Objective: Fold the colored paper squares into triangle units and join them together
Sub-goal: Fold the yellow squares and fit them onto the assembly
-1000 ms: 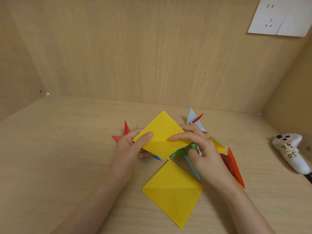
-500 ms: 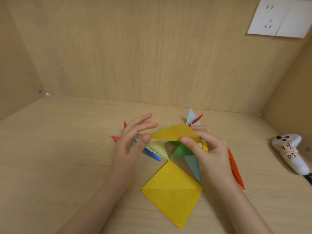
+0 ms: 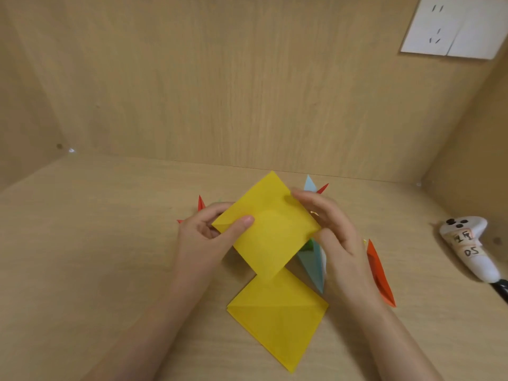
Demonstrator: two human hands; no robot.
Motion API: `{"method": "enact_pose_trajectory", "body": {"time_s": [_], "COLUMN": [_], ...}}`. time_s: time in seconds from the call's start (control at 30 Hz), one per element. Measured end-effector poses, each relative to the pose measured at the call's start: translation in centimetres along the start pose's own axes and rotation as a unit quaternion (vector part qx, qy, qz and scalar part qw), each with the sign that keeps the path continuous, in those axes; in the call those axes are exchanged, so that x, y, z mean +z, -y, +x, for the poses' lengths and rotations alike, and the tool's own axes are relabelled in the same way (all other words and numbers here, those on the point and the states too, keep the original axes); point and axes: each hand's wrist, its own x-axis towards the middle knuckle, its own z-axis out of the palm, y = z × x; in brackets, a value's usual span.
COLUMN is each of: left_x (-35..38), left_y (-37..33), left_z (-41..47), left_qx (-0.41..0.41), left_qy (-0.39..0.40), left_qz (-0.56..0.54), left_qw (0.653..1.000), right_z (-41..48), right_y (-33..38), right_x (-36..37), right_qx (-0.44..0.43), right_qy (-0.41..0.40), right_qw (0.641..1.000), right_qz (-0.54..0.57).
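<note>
our left hand (image 3: pixel 204 236) and right hand (image 3: pixel 334 232) pinch opposite corners of a yellow square (image 3: pixel 268 229), held above the yellow stack (image 3: pixel 277 314) on the worktop (image 3: pixel 82 257).

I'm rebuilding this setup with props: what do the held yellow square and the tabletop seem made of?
The yellow square: thin matte paper, seemingly; faint crease lines show. The tabletop: wood or wood-look laminate, matte, with visible grain; I cannot tell which.

The left grip (image 3: pixel 204 239) and right grip (image 3: pixel 339 239) are bare
</note>
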Motion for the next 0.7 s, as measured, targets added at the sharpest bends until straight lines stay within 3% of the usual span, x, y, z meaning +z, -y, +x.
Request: {"method": "enact_pose_trajectory", "body": {"time_s": [0.27,0.4,0.53,0.7], "left_x": [-0.19,-0.28,-0.3,-0.36], "left_y": [0.07,0.4,0.45,0.12], "left_z": [0.37,0.39,0.21,0.18], "left_qx": [-0.032,-0.062,-0.104,-0.136], "left_qy": [0.01,0.028,0.05,0.094], "left_qz": [-0.02,-0.04,-0.111,-0.144], "left_qw": [0.999,0.997,0.987,0.976], "right_z": [0.29,0.25,0.32,0.56], "right_y": [-0.52,-0.44,-0.55,-0.73], "right_x": [-0.21,-0.22,0.24,0.26], "right_qx": [0.035,0.042,0.03,0.08], "right_qy": [0.1,0.073,-0.015,-0.058], "right_qw": [0.994,0.996,0.999,0.99], "right_qz": [-0.036,-0.017,0.03,0.096]}}
